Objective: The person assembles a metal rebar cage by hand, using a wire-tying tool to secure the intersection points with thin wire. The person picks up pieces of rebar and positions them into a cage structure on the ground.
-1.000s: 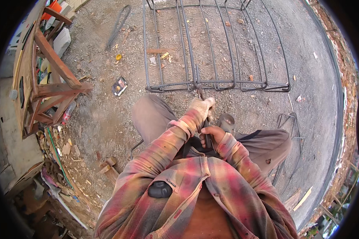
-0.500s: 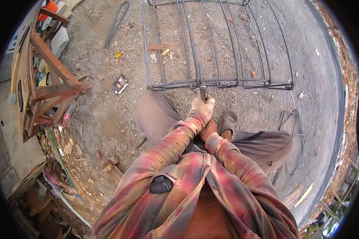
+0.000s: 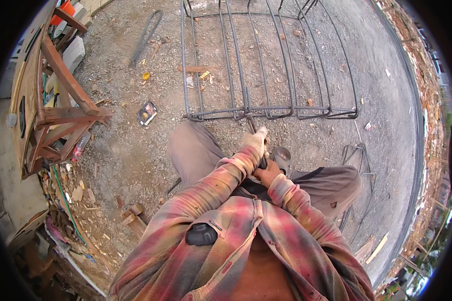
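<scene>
My left hand, in a pale work glove, is closed around a dark metal tool that looks like pincers. The tool's far end meets the near side of a rebar cage, at a joint where bars cross. Just below, my bare right hand is closed on the tool's lower end, close to my lap. Both hands are between my bent knees. The fingers partly hide the tool's middle, and any tie wire is too small to make out.
Bent steel bars lie by my right knee. To the left stands a brown wooden frame. A small printed packet, a yellow round lid, a bent bar loop and wood scraps lie on the gravel.
My left hand has come slightly back from the cage, and more of the tool shows beyond and below it. The right hand has shifted slightly right. The whole view has moved a little.
</scene>
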A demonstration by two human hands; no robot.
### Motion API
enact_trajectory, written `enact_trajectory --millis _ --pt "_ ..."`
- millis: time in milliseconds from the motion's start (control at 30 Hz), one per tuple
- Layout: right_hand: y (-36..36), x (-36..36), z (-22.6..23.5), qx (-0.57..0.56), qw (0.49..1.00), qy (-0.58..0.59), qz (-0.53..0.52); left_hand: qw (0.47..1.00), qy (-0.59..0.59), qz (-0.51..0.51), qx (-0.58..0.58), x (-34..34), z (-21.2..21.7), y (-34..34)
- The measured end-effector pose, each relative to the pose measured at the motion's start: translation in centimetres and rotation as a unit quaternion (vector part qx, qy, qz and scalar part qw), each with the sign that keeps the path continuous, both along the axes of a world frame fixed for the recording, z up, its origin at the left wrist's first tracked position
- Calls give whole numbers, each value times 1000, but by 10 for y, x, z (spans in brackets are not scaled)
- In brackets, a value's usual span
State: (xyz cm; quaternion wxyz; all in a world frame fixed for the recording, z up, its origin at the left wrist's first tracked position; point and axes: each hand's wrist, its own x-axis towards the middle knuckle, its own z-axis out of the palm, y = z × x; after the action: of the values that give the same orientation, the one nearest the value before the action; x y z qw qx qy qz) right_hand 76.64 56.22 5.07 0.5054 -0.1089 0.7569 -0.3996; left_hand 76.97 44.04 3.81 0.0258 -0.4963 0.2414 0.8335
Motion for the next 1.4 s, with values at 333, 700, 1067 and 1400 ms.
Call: enact_trajectory --millis 333,700,1067,1400 --pt "-6 -11 29 -41 965 -255 -42 984 129 9 -122 15 -17 -1" --pt "-6 -4 21 171 922 322 130 991 -83 -29 -96 -19 -6 1" --pt "-9 -45 54 189 969 66 147 929 249 114 250 -6 16 -6" --pt "-9 -55 51 37 942 -334 -11 931 237 147 237 4 60 -6"
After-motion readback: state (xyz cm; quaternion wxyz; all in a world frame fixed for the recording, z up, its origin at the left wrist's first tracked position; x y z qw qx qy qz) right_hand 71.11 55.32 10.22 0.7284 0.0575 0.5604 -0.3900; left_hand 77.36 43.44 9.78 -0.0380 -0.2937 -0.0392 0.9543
